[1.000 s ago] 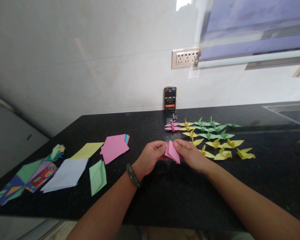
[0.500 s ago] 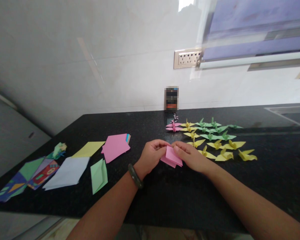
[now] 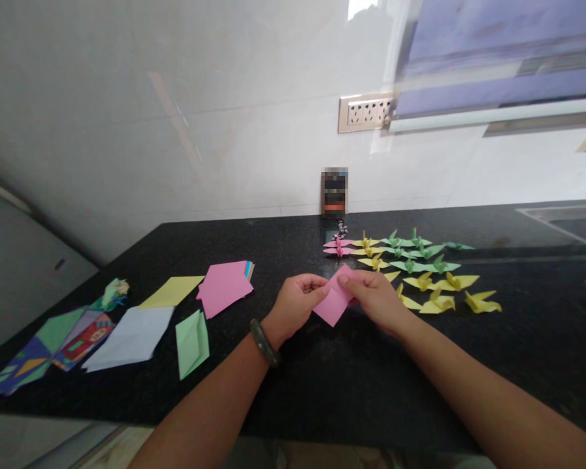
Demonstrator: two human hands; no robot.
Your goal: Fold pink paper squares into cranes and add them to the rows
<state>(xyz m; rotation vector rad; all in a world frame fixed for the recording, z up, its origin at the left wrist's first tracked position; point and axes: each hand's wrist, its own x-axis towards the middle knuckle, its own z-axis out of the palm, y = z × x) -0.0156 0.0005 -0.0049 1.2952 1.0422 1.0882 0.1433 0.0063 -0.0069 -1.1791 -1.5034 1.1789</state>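
A small folded square of pink origami paper [image 3: 334, 303] is held between my two hands, its face turned toward me. My left hand [image 3: 297, 301], with a dark bangle at the wrist, pinches the paper's left corner between thumb and fingers. On the other side, my right hand [image 3: 374, 296] grips it with the thumb laid on top and the fingers tucked behind. Beyond my hands sit pink paper cranes [image 3: 339, 247]. Yellow paper cranes [image 3: 437, 301] and green paper cranes [image 3: 410, 265] stand in rows to the right, a few partly covered by my right hand.
On the left of the black counter [image 3: 293, 410] lie a stack of pink paper [image 3: 227, 286], yellow paper [image 3: 172, 292], white paper [image 3: 131, 339], a folded green paper [image 3: 193, 344] and a colourful printed packet [image 3: 49, 348]. A blurred upright device [image 3: 334, 193] leans on the wall.
The pink paper was partly opened, with loose layers spread toward me. Now it lies flat as a square between my fingers, and my right thumb has shifted onto its upper part.
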